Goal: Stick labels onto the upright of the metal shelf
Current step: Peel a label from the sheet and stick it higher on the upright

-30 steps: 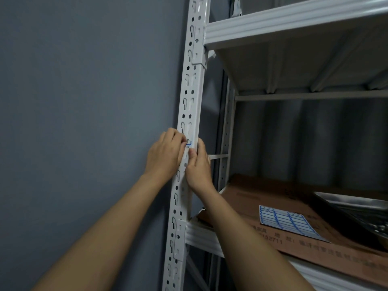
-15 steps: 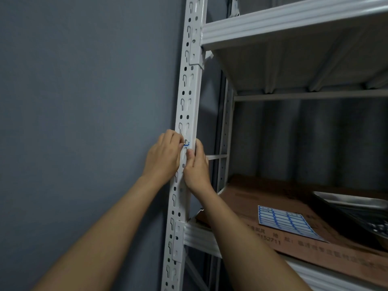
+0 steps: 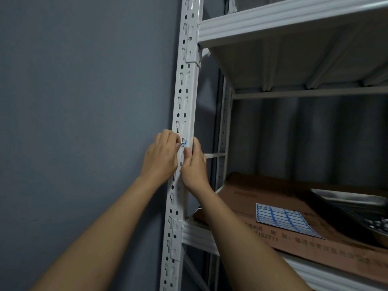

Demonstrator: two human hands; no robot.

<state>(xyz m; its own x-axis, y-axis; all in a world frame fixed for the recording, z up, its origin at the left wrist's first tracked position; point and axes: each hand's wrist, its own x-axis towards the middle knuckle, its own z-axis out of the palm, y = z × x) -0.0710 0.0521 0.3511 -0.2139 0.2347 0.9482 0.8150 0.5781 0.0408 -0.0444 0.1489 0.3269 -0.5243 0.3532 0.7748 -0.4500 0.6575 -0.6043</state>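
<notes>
The white perforated upright (image 3: 185, 91) of the metal shelf runs from top to bottom in the middle of the view. A small white label with a blue border (image 3: 184, 143) sits against the upright at mid height, mostly hidden by my fingers. My left hand (image 3: 161, 157) pinches the label's left end with curled fingers. My right hand (image 3: 194, 164) presses its thumb and fingers on the upright just right of and below the label. A sheet of blue-bordered labels (image 3: 281, 219) lies on brown cardboard on the lower shelf.
A grey wall (image 3: 84, 122) stands directly left of the upright. Brown cardboard (image 3: 315, 244) covers the lower shelf (image 3: 197, 236), with a metal tray (image 3: 354, 208) at the far right. The upper shelf (image 3: 283, 19) overhangs above.
Both hands stay on the label at the same spot of the upright; only the camera view has shifted a little.
</notes>
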